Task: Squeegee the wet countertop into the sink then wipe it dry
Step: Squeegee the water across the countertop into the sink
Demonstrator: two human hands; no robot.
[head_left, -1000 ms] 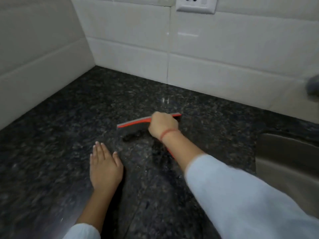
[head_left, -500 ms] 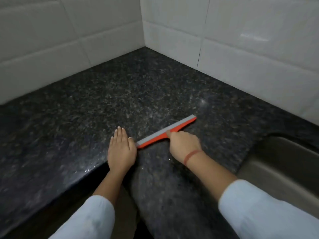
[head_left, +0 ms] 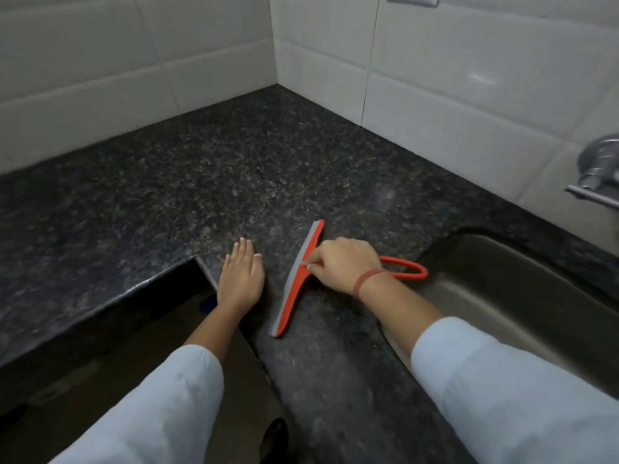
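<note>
At the far left a pale tiled wall [head_left: 83, 78] meets the dark speckled tabletop [head_left: 201, 179], whose front edge has an inner corner. Just right of that corner the left hand [head_left: 241, 279] lies flat on the stone, fingers straight and together, holding nothing. Just beside it, apart from it, the orange squeegee [head_left: 296, 283] rests on the tabletop with its grey blade running diagonally from upper right to lower left. The right hand [head_left: 341, 262] — a red band [head_left: 368, 279] at its wrist — has its fingers curled round the handle where it joins the blade, and the handle's loop reaches the rim of the sink. The sink [head_left: 502, 262] is a steel basin sunk into the tabletop; the part in view shows only dull metal. Above it, a chrome tap [head_left: 599, 172] juts from the tiles.
</note>
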